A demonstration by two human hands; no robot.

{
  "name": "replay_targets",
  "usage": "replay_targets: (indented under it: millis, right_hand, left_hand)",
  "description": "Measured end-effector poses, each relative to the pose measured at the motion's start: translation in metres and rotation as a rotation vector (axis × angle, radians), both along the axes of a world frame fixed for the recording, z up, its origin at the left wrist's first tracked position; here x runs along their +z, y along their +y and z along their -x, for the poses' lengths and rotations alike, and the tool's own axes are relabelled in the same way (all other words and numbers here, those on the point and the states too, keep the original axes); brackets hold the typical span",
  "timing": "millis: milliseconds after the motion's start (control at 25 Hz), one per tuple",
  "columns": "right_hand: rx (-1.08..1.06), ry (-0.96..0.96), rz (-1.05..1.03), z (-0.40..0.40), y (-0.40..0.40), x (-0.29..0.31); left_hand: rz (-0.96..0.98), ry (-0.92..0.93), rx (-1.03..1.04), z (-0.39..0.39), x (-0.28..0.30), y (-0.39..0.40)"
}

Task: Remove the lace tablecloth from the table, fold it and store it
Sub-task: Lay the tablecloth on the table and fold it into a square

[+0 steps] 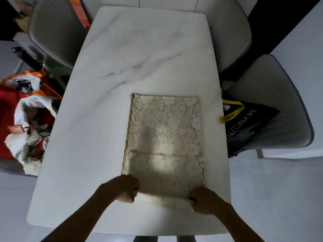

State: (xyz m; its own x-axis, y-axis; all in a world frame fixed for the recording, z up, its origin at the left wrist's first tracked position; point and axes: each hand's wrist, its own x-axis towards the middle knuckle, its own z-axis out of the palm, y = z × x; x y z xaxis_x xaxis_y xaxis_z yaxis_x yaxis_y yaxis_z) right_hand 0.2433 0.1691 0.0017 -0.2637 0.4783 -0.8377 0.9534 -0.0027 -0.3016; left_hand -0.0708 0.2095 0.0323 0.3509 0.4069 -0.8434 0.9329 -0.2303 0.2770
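The cream lace tablecloth (164, 140) lies folded into a long rectangle on the white marble table (97, 137), right of the middle, with a gold-trimmed edge on its left side. My left hand (125, 187) grips its near left corner and my right hand (203, 199) grips its near right corner. Both fists are closed on the near edge, which is lifted slightly off the table. The far end rests flat.
Grey upholstered chairs stand at the far left (54, 30), far right (229, 32) and right (272, 105); a black bag (244, 123) with a yellow strap lies on the right one. Red, orange and white bags (26, 119) are piled on the floor at the left.
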Motion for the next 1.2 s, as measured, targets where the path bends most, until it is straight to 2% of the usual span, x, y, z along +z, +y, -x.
replay_targets:
  millis: [80,160,280,360,480,560,600,680,760,880,960,1040,1200]
  right_hand:
    - [0.027,0.052,0.156,-0.006,-0.010,0.020]
    - [-0.037,0.119,0.116,-0.016,0.002,0.040]
    - [-0.270,0.284,-0.050,-0.023,0.063,0.069]
    - [-0.401,0.399,-0.198,-0.016,0.115,0.078]
    - [-0.645,0.529,-0.406,0.006,0.176,0.061]
    - [-0.841,0.422,-0.421,0.018,0.191,0.033]
    - [-0.867,0.294,-0.367,0.024,0.188,0.019]
    - [-0.788,0.068,-0.301,0.034,0.170,-0.012]
    - [-0.790,-0.002,-0.373,0.038,0.157,-0.030]
    - [-0.931,0.063,-0.504,0.037,0.160,-0.036]
    - [-0.900,0.155,-0.661,0.038,0.164,-0.035]
    - [-0.891,0.219,-0.725,0.041,0.174,-0.036]
    - [-0.912,0.276,-0.462,0.036,0.195,-0.038]
  left_hand:
    - [0.129,-0.074,0.039,0.006,0.018,-0.011]
    - [0.130,-0.179,0.145,0.018,0.031,-0.002]
    - [-0.013,-0.342,0.323,0.043,0.047,0.043]
    - [-0.073,-0.482,0.631,0.060,0.050,0.070]
    - [-0.186,-0.741,1.253,0.072,0.032,0.090]
    - [-0.211,-0.694,1.505,0.068,0.007,0.091]
    - [-0.200,-0.609,1.543,0.064,-0.006,0.089]
    - [-0.214,-0.509,1.557,0.060,-0.028,0.087]
    - [-0.292,-0.482,1.569,0.060,-0.046,0.090]
    - [-0.317,-0.355,1.571,0.062,-0.058,0.095]
    - [-0.322,-0.308,1.552,0.063,-0.064,0.095]
    - [-0.346,-0.306,1.535,0.063,-0.068,0.096]
    - [-0.405,-0.301,1.549,0.059,-0.075,0.096]
